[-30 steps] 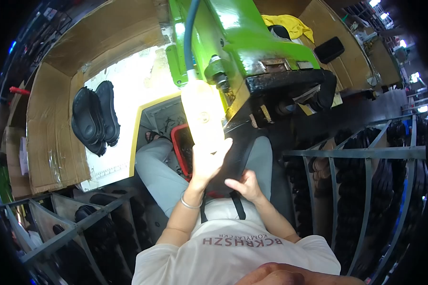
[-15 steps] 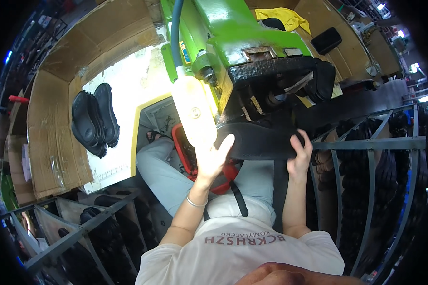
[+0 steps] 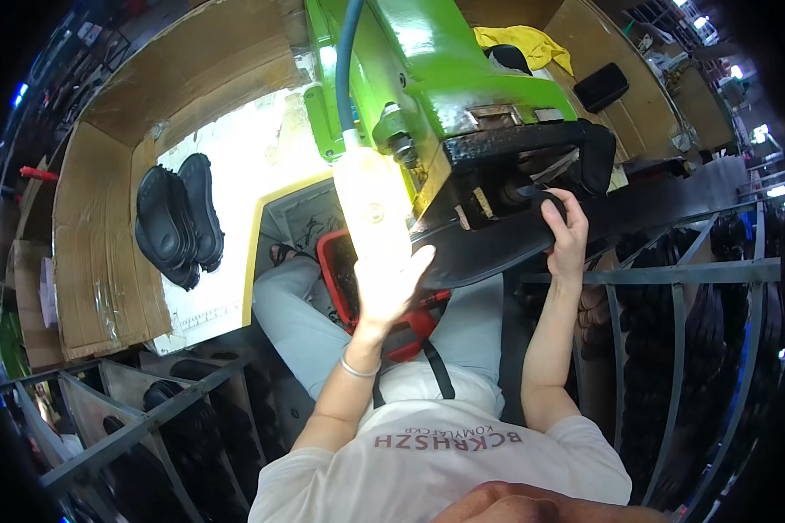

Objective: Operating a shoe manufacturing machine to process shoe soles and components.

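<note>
A long black shoe sole (image 3: 490,251) is held between my two hands beneath the head of a green machine (image 3: 449,83). My left hand (image 3: 391,286) grips its left end, thumb spread along the surface; glare from the lit lamp (image 3: 373,196) washes out part of its fingers. At the other end my right hand (image 3: 567,228) pinches the sole's edge, close under the machine's dark working parts (image 3: 506,187). The sole slants, its right end farther from me than its left. Whether it touches the machine is hard to make out.
Stacked black soles (image 3: 176,222) lie on the white tabletop (image 3: 196,309) inside a cardboard surround (image 3: 96,248). A red bin (image 3: 333,261) stands between my legs. Metal racks (image 3: 685,272) with dark soles flank both sides. A black case (image 3: 602,85) and yellow cloth (image 3: 532,45) lie at the far right.
My right hand has moved away from me and slightly right, lifting the sole's right end toward the machine's working parts. My left hand still grips the left end, with only a slight shift.
</note>
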Motion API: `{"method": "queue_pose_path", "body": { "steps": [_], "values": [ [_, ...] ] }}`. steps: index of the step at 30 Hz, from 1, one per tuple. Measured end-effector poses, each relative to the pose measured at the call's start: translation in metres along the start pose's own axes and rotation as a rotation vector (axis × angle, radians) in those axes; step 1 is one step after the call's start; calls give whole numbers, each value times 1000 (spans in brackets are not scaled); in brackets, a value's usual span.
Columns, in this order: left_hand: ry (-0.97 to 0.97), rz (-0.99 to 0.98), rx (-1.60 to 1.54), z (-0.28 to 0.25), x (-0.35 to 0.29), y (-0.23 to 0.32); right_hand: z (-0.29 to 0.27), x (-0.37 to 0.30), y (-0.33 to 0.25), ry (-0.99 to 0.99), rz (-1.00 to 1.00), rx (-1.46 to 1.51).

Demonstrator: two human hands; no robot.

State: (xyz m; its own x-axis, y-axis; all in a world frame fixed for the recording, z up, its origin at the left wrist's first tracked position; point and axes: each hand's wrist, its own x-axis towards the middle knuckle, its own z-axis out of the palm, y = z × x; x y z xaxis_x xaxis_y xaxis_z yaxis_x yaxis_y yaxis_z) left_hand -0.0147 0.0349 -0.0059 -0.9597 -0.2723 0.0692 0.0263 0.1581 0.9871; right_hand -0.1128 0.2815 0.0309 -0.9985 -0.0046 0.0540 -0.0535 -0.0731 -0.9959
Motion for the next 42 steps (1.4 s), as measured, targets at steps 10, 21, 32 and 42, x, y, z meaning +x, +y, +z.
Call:
{"method": "queue_pose_path", "body": {
  "steps": [10,21,32,42],
  "values": [
    [100,6,-360,-94,-11,1,76,-22,19,-236,1,140],
    [-298,-339,-302,-98,-78,-56,123,-39,26,-372,5,163],
    [-78,60,-127,9,-6,-14,75,-109,62,-351,191,39],
    [53,9,-309,12,-17,-17,-14,-118,76,30,285,292]
  ]
}}
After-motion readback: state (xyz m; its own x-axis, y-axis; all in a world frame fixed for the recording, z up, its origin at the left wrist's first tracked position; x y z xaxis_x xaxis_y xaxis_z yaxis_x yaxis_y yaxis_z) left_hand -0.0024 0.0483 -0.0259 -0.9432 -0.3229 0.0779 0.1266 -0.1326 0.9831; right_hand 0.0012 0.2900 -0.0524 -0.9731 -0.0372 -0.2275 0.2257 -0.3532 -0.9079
